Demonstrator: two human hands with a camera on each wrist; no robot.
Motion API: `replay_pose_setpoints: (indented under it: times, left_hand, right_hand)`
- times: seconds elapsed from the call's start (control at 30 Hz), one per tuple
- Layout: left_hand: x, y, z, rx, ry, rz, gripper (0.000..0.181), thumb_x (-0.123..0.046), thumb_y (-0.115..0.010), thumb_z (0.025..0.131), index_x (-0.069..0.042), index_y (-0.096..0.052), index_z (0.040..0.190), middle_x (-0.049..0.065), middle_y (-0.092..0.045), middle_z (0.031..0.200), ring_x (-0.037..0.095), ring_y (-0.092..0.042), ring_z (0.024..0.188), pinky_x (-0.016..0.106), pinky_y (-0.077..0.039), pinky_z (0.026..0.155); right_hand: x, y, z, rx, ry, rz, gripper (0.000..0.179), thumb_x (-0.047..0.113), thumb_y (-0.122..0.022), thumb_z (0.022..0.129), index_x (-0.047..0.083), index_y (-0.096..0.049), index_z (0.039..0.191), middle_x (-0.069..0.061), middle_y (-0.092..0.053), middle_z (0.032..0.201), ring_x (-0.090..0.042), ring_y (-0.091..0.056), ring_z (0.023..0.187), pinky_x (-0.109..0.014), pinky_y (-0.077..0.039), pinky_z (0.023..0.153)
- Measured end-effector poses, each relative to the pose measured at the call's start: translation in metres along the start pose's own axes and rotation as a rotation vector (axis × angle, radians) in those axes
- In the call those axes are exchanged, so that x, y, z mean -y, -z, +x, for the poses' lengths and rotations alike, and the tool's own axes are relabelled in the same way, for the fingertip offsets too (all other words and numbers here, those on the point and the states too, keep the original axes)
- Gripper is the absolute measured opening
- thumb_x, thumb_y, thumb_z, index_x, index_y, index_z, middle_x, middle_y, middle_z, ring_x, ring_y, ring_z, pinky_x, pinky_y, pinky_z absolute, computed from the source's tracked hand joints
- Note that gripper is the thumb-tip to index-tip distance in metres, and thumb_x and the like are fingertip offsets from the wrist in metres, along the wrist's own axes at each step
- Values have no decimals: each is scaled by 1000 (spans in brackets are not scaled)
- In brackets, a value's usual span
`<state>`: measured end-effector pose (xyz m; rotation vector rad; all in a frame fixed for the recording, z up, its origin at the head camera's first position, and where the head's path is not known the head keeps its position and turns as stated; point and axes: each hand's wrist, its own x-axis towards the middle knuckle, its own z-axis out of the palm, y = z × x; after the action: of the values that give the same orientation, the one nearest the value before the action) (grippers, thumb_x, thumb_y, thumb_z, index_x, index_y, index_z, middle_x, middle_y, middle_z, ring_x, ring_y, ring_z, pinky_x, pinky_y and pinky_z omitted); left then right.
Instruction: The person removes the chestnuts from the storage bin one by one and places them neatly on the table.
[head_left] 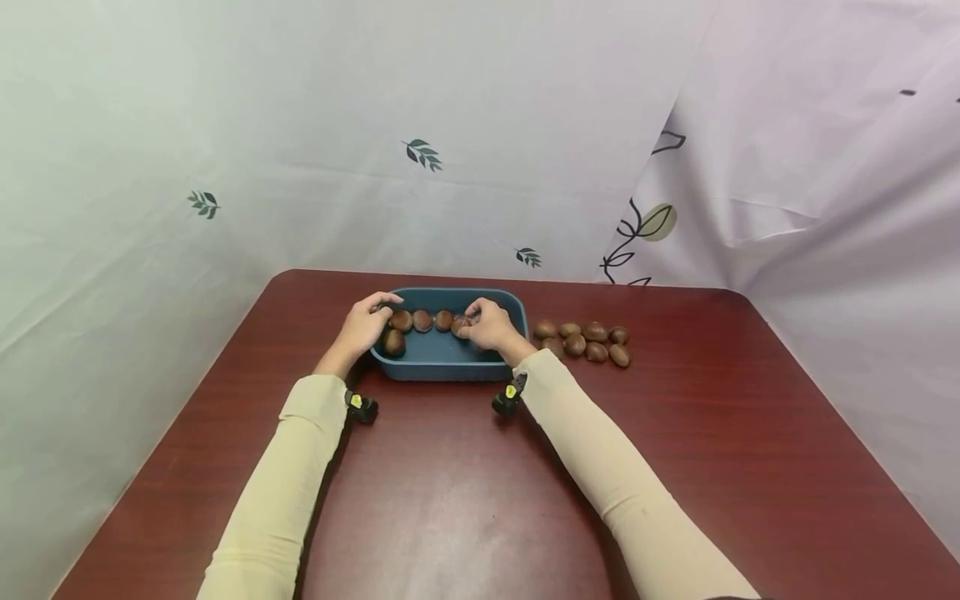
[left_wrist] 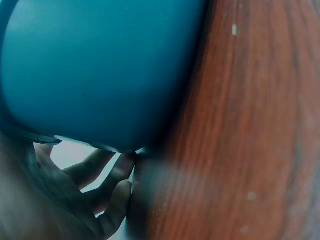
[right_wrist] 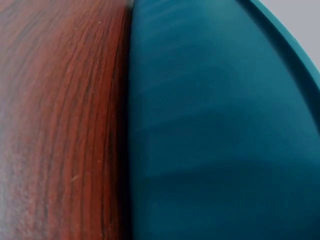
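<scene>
I see a teal-blue tray, brown chestnuts, a dark-grained red-brown desk, cream sleeves, and a whitish backdrop with scattered green leaf prints.

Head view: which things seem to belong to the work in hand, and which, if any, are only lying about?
Likely in the work:
blue tray
chestnuts inside it
probably also chestnuts to its right

Seemingly only setting, not loose items:
table
printed sheet behind

Thirteen visible chestnuts, two hands, one tray
</scene>
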<state>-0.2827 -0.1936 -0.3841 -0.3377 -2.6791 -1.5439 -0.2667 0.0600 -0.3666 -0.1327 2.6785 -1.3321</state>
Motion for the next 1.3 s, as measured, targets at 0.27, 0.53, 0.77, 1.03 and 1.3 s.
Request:
replay_pose_setpoints:
  times: [0.27, 0.53, 0.77, 1.03, 1.3]
  left_hand:
    - [-2, 3, -1, 3, 6, -4, 37, -15, -40, 100, -12, -61, 130, 15, -40, 152, 40, -29, 144, 52, -31, 94]
    - [0, 3, 0, -19, 2, -7, 36, -14, -41, 100, -12, -62, 129, 14, -43, 150, 39, -30, 143, 50, -31, 93]
    - [1, 1, 0, -4, 5, -5, 37, -16, -41, 100, -12, -62, 130, 14, -42, 151, 40, -31, 143, 50, -31, 92]
    - [-4, -1, 0, -7, 3, -7, 35, -15, -42, 100, -11, -63, 128, 14, -42, 151, 38, -35, 140, 51, -32, 97]
    - [-6, 1, -2, -3, 7, -13, 34, -13, -42, 100, -10, -63, 128, 14, -44, 149, 38, -44, 128, 48, -32, 92]
  right_hand:
    - [3, 0, 2, 57, 8, 26, 28, 15, -69, 92, 10, -65, 120, -9, -63, 101, -20, -57, 74, -32, -46, 64]
    - [2, 0, 3, 25, 15, 64, 25, 13, -73, 89, 10, -68, 113, -9, -65, 93, -23, -63, 77, -34, -50, 67]
    - [2, 3, 2, 24, 18, 141, 27, 11, -72, 89, 8, -65, 115, -11, -62, 91, -25, -69, 73, -34, -56, 67]
    - [4, 7, -4, -88, 115, 110, 27, 16, -73, 90, 7, -66, 114, -10, -63, 94, -26, -71, 73, -32, -56, 63]
    - [13, 22, -25, -123, 167, 151, 27, 17, -73, 89, 6, -65, 113, -13, -67, 99, -34, -71, 74, -46, -57, 71]
